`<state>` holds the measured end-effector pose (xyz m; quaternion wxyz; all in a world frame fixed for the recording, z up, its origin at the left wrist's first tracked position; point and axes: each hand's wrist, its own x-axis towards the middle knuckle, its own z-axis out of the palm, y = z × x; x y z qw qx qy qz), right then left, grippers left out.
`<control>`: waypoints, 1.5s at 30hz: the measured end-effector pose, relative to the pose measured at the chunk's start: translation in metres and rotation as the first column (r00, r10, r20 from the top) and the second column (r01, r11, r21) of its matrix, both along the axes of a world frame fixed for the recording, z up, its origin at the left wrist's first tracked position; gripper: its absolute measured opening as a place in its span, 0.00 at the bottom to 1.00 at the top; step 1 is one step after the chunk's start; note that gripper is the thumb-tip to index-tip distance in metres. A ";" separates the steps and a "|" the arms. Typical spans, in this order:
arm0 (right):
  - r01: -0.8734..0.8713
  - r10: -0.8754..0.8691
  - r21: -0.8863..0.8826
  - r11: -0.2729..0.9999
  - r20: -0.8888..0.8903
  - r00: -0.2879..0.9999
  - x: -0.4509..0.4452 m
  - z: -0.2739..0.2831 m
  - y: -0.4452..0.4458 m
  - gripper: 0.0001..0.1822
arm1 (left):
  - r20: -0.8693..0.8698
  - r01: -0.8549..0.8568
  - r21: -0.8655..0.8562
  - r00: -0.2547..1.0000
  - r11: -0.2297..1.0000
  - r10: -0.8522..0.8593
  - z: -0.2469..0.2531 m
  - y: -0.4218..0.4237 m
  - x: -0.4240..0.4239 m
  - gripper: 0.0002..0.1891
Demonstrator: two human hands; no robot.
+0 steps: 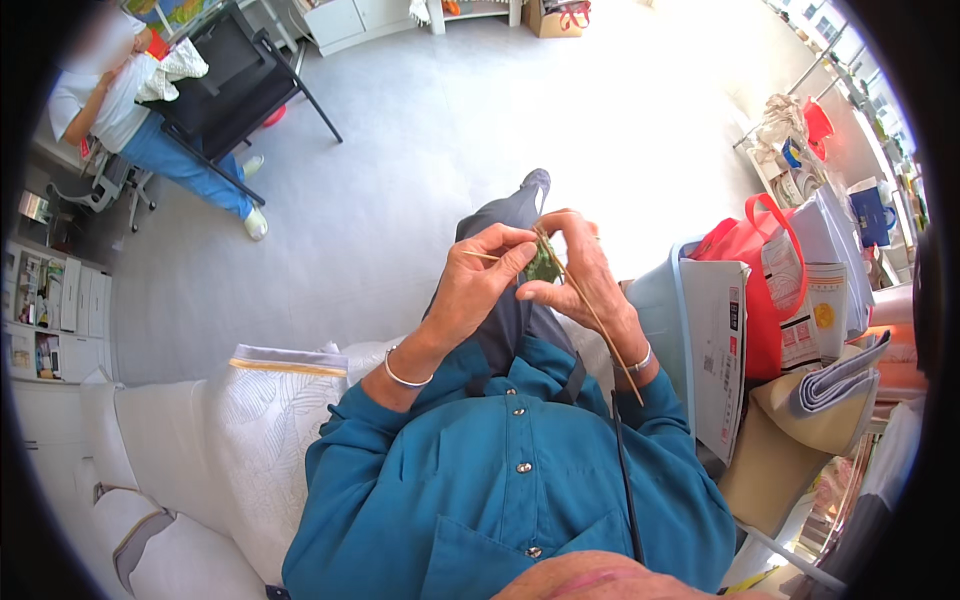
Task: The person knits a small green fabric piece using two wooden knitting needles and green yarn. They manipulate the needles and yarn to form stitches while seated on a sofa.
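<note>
Both hands are raised together over my lap. My left hand pinches a thin, pale knitting needle and the upper edge of a small green knitted piece between thumb and forefinger. My right hand holds a second, longer knitting needle, which slants down past the wrist towards the forearm. The two needle tips meet close to the left fingertips. Below them the green piece hangs between the hands, partly covered by the fingers. The yarn's path cannot be made out.
On my right, a blue plastic bin holds a flat carton and a red bag. A white patterned sofa cover lies to my left. Another person stands beside a black chair, holding white fabric.
</note>
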<state>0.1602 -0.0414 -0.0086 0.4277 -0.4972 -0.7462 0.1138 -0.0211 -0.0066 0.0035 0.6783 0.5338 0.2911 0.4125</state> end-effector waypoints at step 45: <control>0.159 -0.216 0.474 0.866 0.070 0.974 0.000 0.020 -0.001 0.11 | -0.085 0.036 0.018 0.996 0.999 -0.034 0.053 0.023 -0.007 0.06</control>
